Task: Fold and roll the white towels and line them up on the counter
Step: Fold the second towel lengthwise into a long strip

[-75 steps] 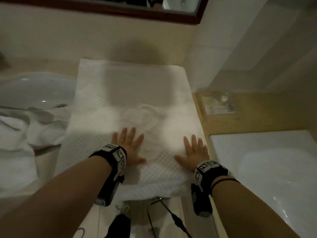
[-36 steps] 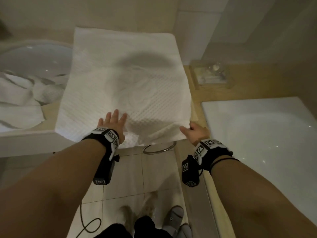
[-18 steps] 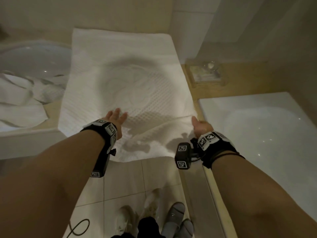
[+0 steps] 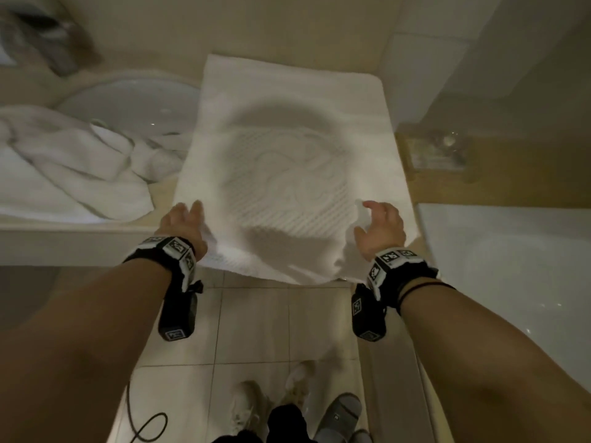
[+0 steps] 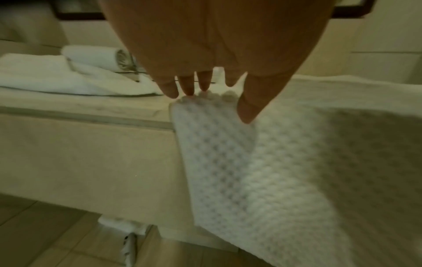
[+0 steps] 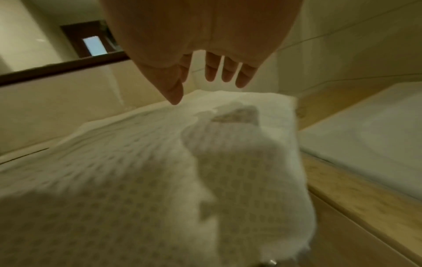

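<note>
A white waffle-weave towel (image 4: pixel 287 123) lies spread flat on the counter (image 4: pixel 64 231), its near end hanging over the front edge. My left hand (image 4: pixel 184 219) is at the towel's left edge near the counter front. In the left wrist view its straight fingertips (image 5: pixel 187 91) meet the edge of the towel (image 5: pixel 297 162), and the thumb lies over the cloth. My right hand (image 4: pixel 377 225) hovers just above the towel's near right part with loosely bent fingers. The right wrist view shows that hand (image 6: pixel 200 90) clear of the towel (image 6: pixel 114 180), holding nothing.
A sink (image 4: pixel 128 107) is at the left, with crumpled white towels (image 4: pixel 64 161) beside it. A rolled towel (image 5: pixel 98 57) lies beyond them. A bathtub (image 4: pixel 511 266) and a wooden ledge with a clear dish (image 4: pixel 438 151) are at the right. Tiled floor, shoes and a cable lie below.
Both hands have left the towel's middle, where they pressed flat. The left has gone to the left edge, the right has lifted off at the right. The towel's near end now hangs lower.
</note>
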### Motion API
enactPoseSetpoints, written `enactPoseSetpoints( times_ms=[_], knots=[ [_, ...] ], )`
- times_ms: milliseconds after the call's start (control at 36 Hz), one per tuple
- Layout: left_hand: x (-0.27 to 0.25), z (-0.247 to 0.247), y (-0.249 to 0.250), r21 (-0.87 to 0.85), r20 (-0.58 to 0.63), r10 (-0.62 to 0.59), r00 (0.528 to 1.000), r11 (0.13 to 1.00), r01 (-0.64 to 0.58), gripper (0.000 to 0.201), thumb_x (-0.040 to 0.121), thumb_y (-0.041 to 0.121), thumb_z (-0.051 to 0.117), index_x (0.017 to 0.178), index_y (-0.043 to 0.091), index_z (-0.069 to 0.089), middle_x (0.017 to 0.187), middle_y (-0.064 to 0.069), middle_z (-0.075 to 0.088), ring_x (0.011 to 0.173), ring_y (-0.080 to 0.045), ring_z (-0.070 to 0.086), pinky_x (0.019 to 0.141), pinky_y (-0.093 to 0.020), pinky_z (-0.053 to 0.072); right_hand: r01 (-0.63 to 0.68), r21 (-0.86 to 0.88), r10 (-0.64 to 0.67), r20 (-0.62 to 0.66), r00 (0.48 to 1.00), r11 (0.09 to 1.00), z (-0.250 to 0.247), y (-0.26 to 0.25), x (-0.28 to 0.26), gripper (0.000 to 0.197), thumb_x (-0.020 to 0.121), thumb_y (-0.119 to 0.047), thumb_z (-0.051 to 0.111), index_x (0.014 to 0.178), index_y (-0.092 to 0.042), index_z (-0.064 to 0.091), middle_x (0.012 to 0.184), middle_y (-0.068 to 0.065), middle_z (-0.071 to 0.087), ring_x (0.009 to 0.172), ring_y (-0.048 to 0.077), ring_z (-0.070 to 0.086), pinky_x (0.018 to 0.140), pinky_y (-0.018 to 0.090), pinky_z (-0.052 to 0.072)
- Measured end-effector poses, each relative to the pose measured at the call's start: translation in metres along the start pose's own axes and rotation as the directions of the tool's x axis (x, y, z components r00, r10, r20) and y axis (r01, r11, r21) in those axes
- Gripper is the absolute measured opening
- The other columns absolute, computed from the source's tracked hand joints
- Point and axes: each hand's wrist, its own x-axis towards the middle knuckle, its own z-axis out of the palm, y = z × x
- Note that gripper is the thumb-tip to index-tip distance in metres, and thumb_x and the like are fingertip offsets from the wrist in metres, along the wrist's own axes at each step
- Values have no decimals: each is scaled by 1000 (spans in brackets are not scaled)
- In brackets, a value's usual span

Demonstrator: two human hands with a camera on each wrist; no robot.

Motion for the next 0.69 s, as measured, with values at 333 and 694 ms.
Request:
enactPoseSetpoints(
  times_ms=[333,694],
  knots=[
    [1,-1,-31,-251,27,-188,982,949,189,43,92,22,52,131,8,40,129,-22,51,117,-37,50,95,-39,43,81,-362,82,415,906,929,42,-45,27,62,100,-34,36,151,-29,2,158,4,-13,146,28,-10,120,39,5],
    [-3,33,-31,-523,133,-134,982,832,184,57,93,25,56,142,6,35,146,-15,39,131,-31,41,103,-33,35,131,-500,93,399,912,856,38,-53,28,56,101,-28,34,151,-18,12,158,9,0,145,36,1,119,42,11]
  ],
)
